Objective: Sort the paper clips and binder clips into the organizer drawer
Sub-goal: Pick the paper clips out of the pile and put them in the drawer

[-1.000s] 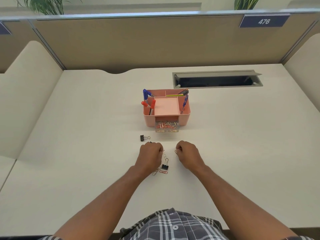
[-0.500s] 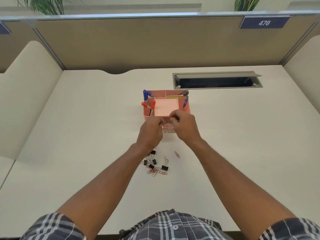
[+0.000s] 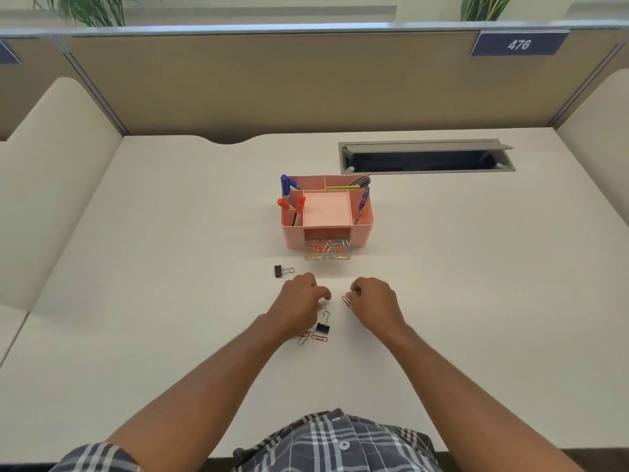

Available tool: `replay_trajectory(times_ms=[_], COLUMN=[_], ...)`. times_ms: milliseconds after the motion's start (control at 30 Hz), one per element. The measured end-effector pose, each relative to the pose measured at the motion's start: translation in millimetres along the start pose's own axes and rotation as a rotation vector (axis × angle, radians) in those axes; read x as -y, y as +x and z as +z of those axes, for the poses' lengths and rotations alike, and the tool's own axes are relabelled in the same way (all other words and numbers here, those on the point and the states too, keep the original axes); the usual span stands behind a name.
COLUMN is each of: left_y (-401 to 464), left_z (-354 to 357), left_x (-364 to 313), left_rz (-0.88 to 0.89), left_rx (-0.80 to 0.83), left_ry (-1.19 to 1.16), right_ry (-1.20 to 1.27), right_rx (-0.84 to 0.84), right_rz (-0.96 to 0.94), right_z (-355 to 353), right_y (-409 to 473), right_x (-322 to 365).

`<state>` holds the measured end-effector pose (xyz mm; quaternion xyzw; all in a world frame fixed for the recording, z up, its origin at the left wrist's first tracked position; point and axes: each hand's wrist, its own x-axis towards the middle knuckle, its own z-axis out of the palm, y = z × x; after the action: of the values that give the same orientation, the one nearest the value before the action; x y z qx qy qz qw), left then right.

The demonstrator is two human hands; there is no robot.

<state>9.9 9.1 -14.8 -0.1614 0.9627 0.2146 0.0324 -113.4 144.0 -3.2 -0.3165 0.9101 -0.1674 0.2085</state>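
Starting left: small black binder clip (image 3: 279, 271) lies loose on the white table (image 3: 170, 301). My left hand (image 3: 299, 301) curls over the pile, grip unreadable. My right hand (image 3: 372, 301) pinches at a thin red wire paper clip (image 3: 346, 301): light, slippery, best nipped edgewise.

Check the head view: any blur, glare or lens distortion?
Head view: even soft lighting, no glare on the desk; wide-angle bowing bends the partition; small paper clips near the left hand look soft; plants along the top edge blurred.
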Motion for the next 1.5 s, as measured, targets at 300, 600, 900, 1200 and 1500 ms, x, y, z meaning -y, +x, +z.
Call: replay_trajectory(times_ms=[300, 600, 900, 1200, 1500], left_y=[6, 4, 12, 47, -12], left_z=[9, 1, -34, -55, -16], left_x=[2, -2, 3, -1, 32], left_rz=[0.02, -0.011, -0.051, -0.061, -0.298], left_rx=[0.054, 0.076, -0.393, -0.462, -0.48], left_ry=[0.106, 0.062, -0.267, -0.288, -0.365], right_ry=[-0.036, 0.048, 0.317, 0.253, 0.18], right_rx=[-0.002, 0.041, -0.252, -0.302, -0.019], right_rz=[-0.062, -0.081, -0.274, -0.342, -0.31], right_z=[29, 23, -18, -45, 2], right_y=[-7, -7, 3, 42, 0], right_x=[-3, -11, 16, 50, 29])
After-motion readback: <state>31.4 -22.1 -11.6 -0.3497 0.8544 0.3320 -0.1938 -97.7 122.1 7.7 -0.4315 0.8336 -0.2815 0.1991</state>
